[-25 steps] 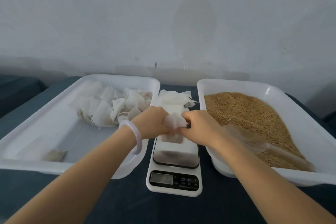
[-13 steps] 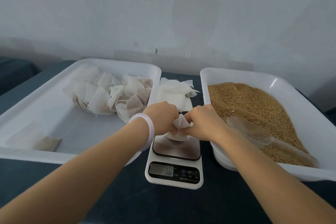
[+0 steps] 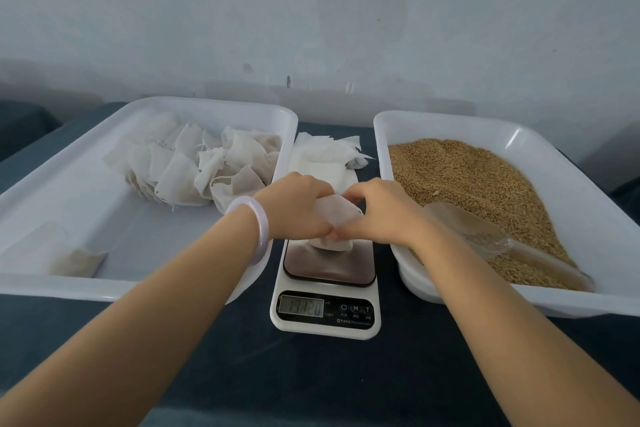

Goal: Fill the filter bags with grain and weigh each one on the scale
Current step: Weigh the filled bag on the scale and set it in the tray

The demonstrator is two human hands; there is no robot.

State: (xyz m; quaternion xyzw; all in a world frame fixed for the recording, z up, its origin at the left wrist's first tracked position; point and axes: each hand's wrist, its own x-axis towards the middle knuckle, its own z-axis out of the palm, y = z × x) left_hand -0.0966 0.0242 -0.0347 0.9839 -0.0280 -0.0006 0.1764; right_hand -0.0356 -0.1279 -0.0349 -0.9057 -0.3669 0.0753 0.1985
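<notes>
A white filter bag [image 3: 334,215] sits on the steel platform of the kitchen scale [image 3: 325,319] at the centre. My left hand [image 3: 294,210] and my right hand [image 3: 379,210] both pinch the bag's top edges from either side. The bag's lower part rests on the platform, and the display shows blurred digits. Brown grain [image 3: 460,177] fills the white tray [image 3: 568,163] on the right, with a clear plastic scoop [image 3: 485,236] lying in it. A stack of flat white bags [image 3: 322,159] lies behind the scale.
A white tray [image 3: 69,184] on the left holds several filled bags [image 3: 194,166] piled at its far end and one flat bag [image 3: 76,260] near its front corner. Everything stands on a dark blue cloth [image 3: 311,385]. A pale wall rises behind.
Both hands have stayed together on the bag over the scale, lowering it onto the platform. The display, blank before, now shows digits. The head camera has tilted slightly.
</notes>
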